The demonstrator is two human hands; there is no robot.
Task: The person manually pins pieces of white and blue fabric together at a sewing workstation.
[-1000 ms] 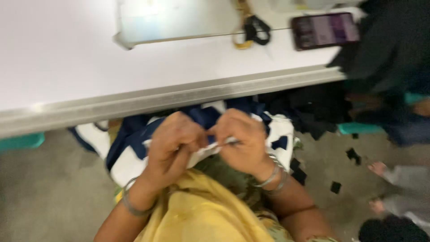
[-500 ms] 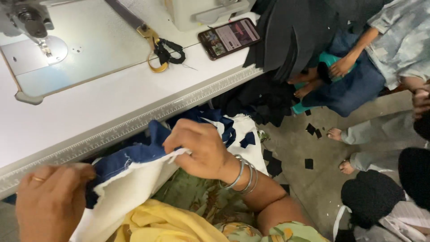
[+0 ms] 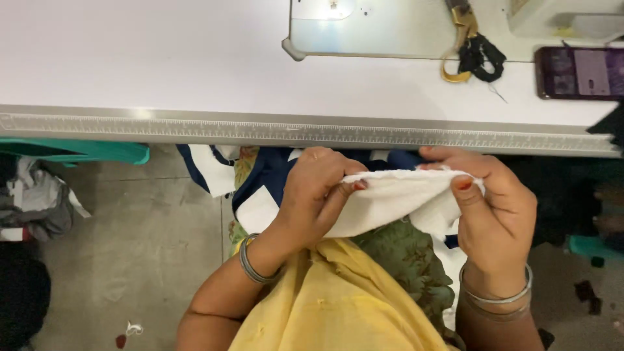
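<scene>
Since half a second ago our left hand (image 3: 312, 198) has closed in; both it and right hand (image 3: 487, 208) pinch white cloth (image 3: 396, 198) below the surface (image 3: 162, 71). We're aligning edges; next needs even tension, we judge.

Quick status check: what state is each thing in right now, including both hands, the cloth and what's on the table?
Left hand: shut, pinching the white cloth's edge.
Right hand: shut, gripping the cloth's other end.
White cloth: held taut between the hands, below the table edge.
Navy and white fabric: bunched on the lap.
Scissors: lying on the table, untouched.
Phone: flat, screen lit.
</scene>
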